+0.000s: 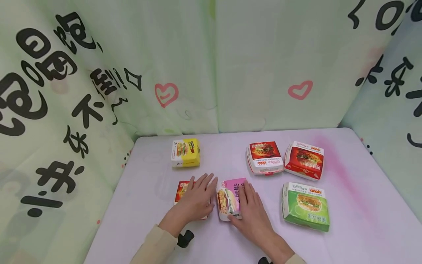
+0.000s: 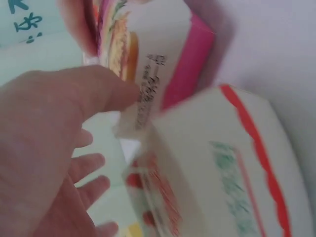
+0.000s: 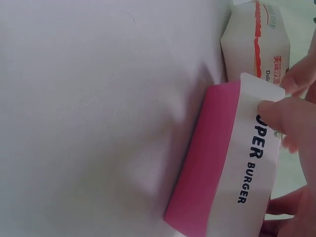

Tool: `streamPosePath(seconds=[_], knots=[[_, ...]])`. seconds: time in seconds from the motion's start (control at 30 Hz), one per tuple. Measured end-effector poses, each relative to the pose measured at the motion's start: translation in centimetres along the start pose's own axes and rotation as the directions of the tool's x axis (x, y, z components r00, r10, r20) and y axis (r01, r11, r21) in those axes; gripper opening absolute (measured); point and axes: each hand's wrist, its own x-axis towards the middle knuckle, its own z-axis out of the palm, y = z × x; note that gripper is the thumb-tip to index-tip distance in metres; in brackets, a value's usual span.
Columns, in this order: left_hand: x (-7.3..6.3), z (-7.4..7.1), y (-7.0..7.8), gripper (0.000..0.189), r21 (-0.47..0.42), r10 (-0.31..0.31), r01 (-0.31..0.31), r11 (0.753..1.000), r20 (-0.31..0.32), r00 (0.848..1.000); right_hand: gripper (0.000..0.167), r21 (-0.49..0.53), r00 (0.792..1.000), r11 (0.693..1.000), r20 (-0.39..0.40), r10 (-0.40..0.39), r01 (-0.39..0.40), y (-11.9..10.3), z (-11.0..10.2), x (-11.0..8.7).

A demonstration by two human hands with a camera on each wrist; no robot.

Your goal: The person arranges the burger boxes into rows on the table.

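Observation:
A pink and white burger box lies flat on the table in front of me. My right hand holds it, fingers along its right side and top, thumb on the front flap lettered "BURGER" in the right wrist view. My left hand lies over a red and white burger box just to the left, covering most of it. Its fingers are straight and spread. In the left wrist view, the left thumb reaches across the front of the pink box, near the white side of the other box.
At the back left stands a yellow and white box. Two red and white boxes, one beside another, are at the back right. A green box lies nearer on the right. Printed curtains hang behind the table.

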Motion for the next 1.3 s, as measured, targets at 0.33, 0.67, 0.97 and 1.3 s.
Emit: streamPosePath(seconds=[0.33, 0.67, 0.97, 1.3], knots=[[2.7, 0.2, 1.4, 0.087, 0.138, 0.154, -0.165, 0.977, 0.085, 0.984, 0.103, 0.043, 1.000, 0.999, -0.014, -0.024, 0.025, 0.4, 0.2, -0.1], [3.8, 0.1, 2.5, 0.093, 0.130, 0.128, -0.141, 0.981, 0.100, 0.987, 0.105, 0.083, 0.997, 0.996, -0.071, -0.003, 0.009, 1.1, 0.1, -0.4], [4.5, 0.5, 3.3, 0.094, 0.193, 0.153, -0.158, 0.969, 0.039, 0.987, 0.102, 0.180, 0.992, 0.975, -0.004, 0.129, -0.126, 1.1, -0.4, -0.4], [4.2, 0.6, 3.7, 0.104, 0.215, 0.164, -0.162, 0.963, 0.012, 0.986, 0.101, 0.241, 0.993, 0.964, 0.020, 0.114, -0.115, 1.5, -1.3, -0.2]])
